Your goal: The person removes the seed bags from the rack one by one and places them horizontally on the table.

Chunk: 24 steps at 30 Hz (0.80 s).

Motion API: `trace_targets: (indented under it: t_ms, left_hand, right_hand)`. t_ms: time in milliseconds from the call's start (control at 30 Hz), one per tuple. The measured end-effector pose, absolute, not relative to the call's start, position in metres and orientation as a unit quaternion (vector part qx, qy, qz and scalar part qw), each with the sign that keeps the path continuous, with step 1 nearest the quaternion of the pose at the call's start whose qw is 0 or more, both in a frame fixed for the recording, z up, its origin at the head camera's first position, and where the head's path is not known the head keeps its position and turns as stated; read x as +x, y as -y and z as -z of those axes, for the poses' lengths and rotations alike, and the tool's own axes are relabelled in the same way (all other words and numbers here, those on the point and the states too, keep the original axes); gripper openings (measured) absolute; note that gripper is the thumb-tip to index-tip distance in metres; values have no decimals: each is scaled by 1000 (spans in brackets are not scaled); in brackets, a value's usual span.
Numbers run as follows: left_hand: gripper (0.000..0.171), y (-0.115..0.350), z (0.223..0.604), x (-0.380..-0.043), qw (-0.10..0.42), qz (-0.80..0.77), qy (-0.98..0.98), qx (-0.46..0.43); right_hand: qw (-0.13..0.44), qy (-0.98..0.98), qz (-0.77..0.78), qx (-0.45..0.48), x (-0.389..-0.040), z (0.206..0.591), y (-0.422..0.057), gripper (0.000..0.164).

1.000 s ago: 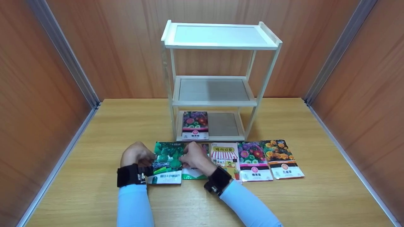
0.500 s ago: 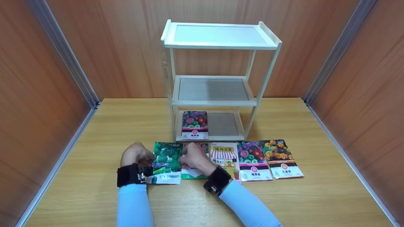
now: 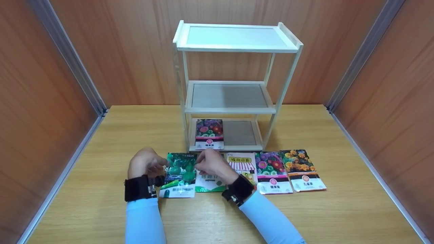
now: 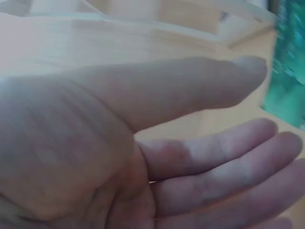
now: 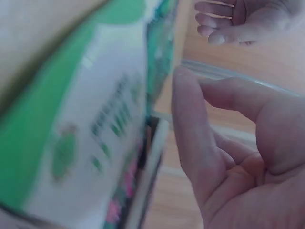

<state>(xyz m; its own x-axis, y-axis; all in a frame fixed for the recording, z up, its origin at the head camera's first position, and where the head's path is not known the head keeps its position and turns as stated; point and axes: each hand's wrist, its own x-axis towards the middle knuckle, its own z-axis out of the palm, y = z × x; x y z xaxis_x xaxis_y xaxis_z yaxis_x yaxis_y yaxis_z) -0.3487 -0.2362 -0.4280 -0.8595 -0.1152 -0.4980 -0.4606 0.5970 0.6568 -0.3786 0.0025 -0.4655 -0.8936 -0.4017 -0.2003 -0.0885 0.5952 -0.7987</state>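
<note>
A green seed packet lies flat at the left end of a row on the table. My left hand is at its left edge; in the left wrist view the thumb and fingers are apart with nothing between them. My right hand is over a green-and-white seed packet, covering its upper part. In the right wrist view the right thumb and forefinger tips are close together, with no packet visible between them. The green-and-white packet shows beside that hand.
Further right lie a striped-awning seed packet, a pink-and-purple flower packet and an orange flower packet. Behind stands a white three-tier shelf, with another flower packet on its bottom tier. Wood-grain walls enclose the table.
My right hand has shifted slightly up and right, uncovering more of the green-and-white packet. My left hand has risen a little and its fingers have come off the green packet's edge.
</note>
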Motion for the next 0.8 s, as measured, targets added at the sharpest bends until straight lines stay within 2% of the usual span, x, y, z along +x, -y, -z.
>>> trace_targets:
  t_ms: [200,433,600,800]
  left_hand:
    - [33,214,397,-336,170,-387,-899,-118]
    - [31,180,367,-321,97,-332,-937,-51]
    - [31,154,360,-318,38,-331,-943,21]
    - [36,129,373,-335,19,-343,-932,118]
  right_hand:
    - [149,-882,416,-164,-381,443,-21,12]
    - [93,-899,395,-165,-385,416,-47,17]
    - [59,-897,415,-141,-391,403,-64,17]
    - [25,-895,428,-125,-404,406,-79,18]
